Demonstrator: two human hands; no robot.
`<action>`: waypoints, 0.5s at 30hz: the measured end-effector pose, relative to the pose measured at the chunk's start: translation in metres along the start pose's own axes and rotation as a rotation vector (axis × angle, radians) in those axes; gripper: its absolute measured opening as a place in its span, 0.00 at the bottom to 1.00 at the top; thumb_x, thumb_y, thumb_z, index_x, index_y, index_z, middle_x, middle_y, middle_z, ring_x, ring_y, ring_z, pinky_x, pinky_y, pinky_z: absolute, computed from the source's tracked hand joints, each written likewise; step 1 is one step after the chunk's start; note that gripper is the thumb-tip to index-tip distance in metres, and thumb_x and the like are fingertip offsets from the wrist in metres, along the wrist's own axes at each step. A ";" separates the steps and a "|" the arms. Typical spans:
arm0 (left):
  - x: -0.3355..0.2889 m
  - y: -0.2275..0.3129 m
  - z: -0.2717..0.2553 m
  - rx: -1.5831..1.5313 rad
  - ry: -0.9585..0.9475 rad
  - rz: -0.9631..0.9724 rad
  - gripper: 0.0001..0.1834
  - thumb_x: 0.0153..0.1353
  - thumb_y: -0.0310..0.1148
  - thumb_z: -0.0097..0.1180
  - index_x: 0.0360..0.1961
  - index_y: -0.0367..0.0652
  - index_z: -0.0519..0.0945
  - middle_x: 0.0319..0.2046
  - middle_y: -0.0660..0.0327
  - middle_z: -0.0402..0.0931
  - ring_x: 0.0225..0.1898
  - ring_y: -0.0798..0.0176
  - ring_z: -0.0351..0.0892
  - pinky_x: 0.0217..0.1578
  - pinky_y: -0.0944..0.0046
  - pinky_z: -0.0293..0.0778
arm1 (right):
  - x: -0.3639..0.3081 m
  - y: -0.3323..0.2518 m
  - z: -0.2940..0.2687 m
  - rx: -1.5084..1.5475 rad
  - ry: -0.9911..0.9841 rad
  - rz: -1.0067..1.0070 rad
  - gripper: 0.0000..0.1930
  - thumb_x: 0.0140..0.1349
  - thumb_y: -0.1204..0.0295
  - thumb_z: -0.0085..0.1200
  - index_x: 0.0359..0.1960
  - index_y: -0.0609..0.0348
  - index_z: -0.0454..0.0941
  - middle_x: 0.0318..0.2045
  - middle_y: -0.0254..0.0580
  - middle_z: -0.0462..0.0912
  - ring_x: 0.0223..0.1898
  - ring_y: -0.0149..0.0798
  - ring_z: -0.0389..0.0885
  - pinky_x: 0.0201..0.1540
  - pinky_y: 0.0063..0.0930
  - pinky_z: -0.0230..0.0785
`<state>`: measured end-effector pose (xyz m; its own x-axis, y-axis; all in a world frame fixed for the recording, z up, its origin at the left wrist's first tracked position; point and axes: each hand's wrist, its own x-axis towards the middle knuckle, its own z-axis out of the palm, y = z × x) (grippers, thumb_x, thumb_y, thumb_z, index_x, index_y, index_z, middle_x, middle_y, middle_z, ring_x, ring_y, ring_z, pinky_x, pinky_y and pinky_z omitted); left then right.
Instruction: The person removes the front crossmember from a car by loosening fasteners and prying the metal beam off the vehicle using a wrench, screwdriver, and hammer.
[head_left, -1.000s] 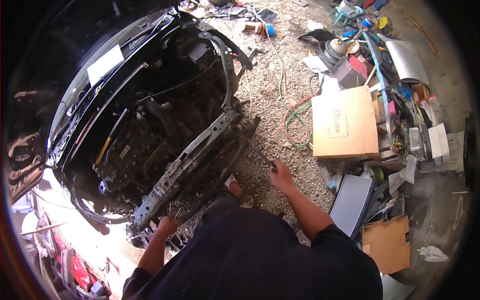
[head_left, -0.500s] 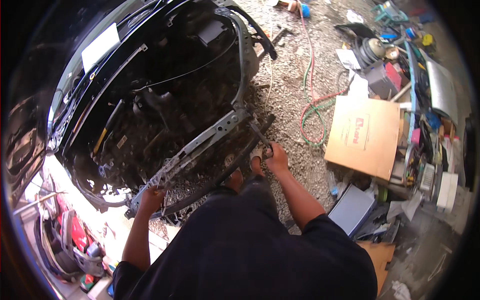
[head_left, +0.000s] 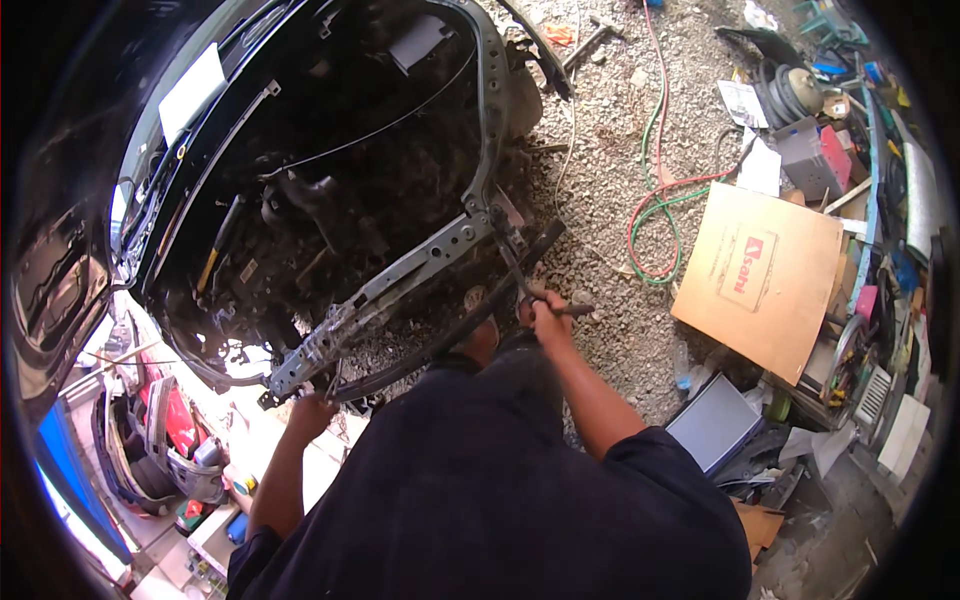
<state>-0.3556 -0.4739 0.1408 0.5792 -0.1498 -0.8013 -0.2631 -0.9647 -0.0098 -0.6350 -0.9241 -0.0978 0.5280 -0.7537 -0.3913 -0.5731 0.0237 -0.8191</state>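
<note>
A stripped car front end (head_left: 330, 190) with its engine bay open fills the upper left. A bare grey metal crossmember (head_left: 400, 280) runs diagonally along its front edge. My right hand (head_left: 545, 315) is closed on the handle of a long metal tool (head_left: 515, 270) whose shaft reaches up to the right end of the crossmember. My left hand (head_left: 312, 412) grips the lower left end of the crossmember, beside a dark curved bar (head_left: 440, 340) below it. My dark sleeves and torso cover the lower middle.
Gravel ground (head_left: 600, 200) lies to the right of the car. A flat cardboard box (head_left: 760, 280) lies on it, with red and green hoses (head_left: 655, 200) beside it. Piled clutter lines the right edge. A grey panel (head_left: 715, 425) lies near my right elbow.
The view has swung closer over the car front. My right hand moved up from the gravel to the crossmember's right end with the tool. My left hand stays on the lower end.
</note>
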 end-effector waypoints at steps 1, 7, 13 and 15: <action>0.004 0.017 -0.010 -0.024 0.012 -0.025 0.25 0.63 0.44 0.70 0.55 0.38 0.87 0.34 0.45 0.89 0.40 0.42 0.91 0.44 0.47 0.83 | 0.008 0.005 0.000 0.316 -0.115 0.337 0.18 0.69 0.72 0.53 0.58 0.63 0.81 0.43 0.50 0.87 0.41 0.45 0.87 0.45 0.43 0.80; 0.012 0.129 -0.057 -0.122 0.044 0.096 0.26 0.63 0.46 0.69 0.50 0.31 0.85 0.37 0.42 0.89 0.41 0.41 0.90 0.44 0.46 0.82 | 0.019 -0.012 -0.030 0.287 -0.211 0.325 0.19 0.66 0.73 0.53 0.57 0.66 0.84 0.38 0.47 0.89 0.37 0.38 0.87 0.41 0.36 0.80; 0.014 0.196 -0.071 0.084 0.069 0.341 0.28 0.64 0.46 0.69 0.60 0.40 0.84 0.45 0.41 0.88 0.49 0.37 0.88 0.51 0.47 0.81 | 0.020 -0.020 -0.030 0.194 -0.259 0.170 0.21 0.64 0.71 0.54 0.57 0.68 0.83 0.46 0.54 0.89 0.47 0.43 0.88 0.52 0.40 0.79; 0.017 0.232 -0.075 -0.005 0.085 0.467 0.27 0.64 0.47 0.69 0.59 0.40 0.85 0.44 0.41 0.88 0.50 0.37 0.88 0.52 0.47 0.81 | 0.011 -0.007 -0.026 0.242 -0.227 0.226 0.21 0.64 0.67 0.57 0.57 0.63 0.84 0.46 0.53 0.90 0.48 0.48 0.89 0.53 0.41 0.79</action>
<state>-0.3493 -0.7166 0.1699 0.4607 -0.5850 -0.6675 -0.5071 -0.7907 0.3429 -0.6418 -0.9500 -0.0854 0.5463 -0.5483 -0.6332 -0.5406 0.3467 -0.7665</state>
